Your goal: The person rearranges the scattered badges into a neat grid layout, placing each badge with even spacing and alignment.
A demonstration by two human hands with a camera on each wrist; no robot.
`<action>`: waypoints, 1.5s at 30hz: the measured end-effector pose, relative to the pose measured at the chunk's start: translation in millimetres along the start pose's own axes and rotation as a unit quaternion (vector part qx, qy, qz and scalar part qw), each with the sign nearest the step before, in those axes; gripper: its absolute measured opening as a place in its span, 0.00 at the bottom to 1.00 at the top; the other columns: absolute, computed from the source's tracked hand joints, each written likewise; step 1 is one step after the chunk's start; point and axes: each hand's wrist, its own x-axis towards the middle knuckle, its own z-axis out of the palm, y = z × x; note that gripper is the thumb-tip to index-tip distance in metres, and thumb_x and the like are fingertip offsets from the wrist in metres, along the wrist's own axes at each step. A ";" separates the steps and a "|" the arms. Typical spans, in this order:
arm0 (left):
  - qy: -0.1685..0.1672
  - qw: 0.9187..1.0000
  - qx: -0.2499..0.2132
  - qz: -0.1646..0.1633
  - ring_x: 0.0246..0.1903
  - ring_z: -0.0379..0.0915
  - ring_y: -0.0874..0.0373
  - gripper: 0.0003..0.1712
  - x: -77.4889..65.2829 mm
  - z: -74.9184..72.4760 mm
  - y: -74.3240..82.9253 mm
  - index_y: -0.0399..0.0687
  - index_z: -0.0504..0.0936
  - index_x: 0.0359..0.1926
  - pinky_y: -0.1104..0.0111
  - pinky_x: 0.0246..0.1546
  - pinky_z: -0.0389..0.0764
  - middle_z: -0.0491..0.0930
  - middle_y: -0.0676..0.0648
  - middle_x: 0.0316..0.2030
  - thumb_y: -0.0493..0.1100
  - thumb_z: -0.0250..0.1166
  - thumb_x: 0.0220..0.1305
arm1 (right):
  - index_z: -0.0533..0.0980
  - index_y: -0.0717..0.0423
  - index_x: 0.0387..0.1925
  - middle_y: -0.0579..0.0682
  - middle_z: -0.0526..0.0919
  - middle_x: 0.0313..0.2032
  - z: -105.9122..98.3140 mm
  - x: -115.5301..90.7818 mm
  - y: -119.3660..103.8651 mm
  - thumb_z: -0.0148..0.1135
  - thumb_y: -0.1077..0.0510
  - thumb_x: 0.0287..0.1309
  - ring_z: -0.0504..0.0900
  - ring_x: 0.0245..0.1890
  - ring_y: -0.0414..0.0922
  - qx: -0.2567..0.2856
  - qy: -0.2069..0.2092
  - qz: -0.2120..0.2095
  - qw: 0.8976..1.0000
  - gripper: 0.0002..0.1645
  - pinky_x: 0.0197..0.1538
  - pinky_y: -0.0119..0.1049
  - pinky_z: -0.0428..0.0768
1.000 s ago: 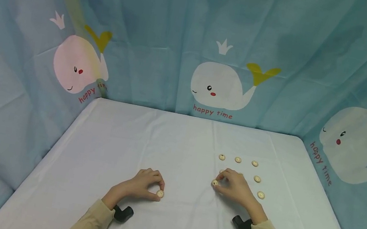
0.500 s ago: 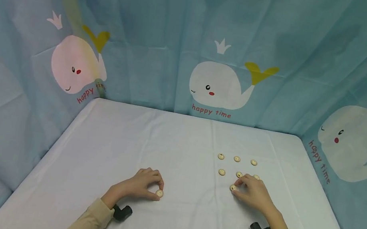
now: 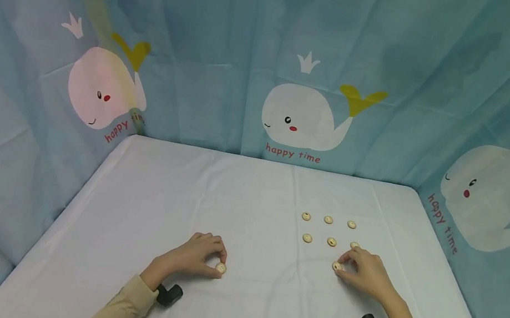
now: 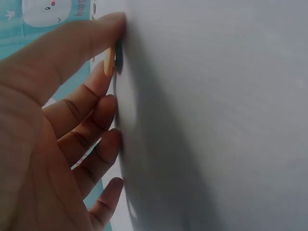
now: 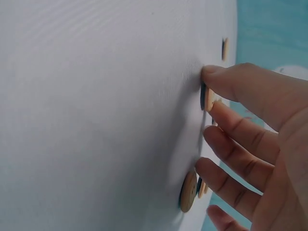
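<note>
My left hand pinches a round wooden button between thumb and index finger, at the table's front middle. In the left wrist view the button stands edge-on close to the white cloth, the other fingers loosely bent. My right hand pinches another wooden button in front of two rows of buttons. In the right wrist view this held button is at the cloth, and a loose button lies by the ring finger, hidden under the hand in the head view.
The back row has three buttons, its middle one among them. Nearer is a second row of three, with a middle button and a right one partly behind my right fingers. A blue whale-print curtain surrounds the white-covered table.
My right hand has moved to the right with its button, past the front of the nearer row, and now covers the loose button at right. The left hand stays in place.
</note>
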 end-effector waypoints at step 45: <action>0.043 0.995 0.070 0.053 0.32 0.66 0.68 0.13 127.1 45.6 82.7 0.62 0.79 0.34 0.64 0.45 0.67 0.75 0.61 0.32 0.58 0.68 0.51 | 0.78 0.45 0.27 0.40 0.80 0.29 -5.4 8.2 -1.4 0.75 0.50 0.38 0.79 0.38 0.47 0.013 -0.048 0.025 0.998 0.13 0.54 0.60 0.55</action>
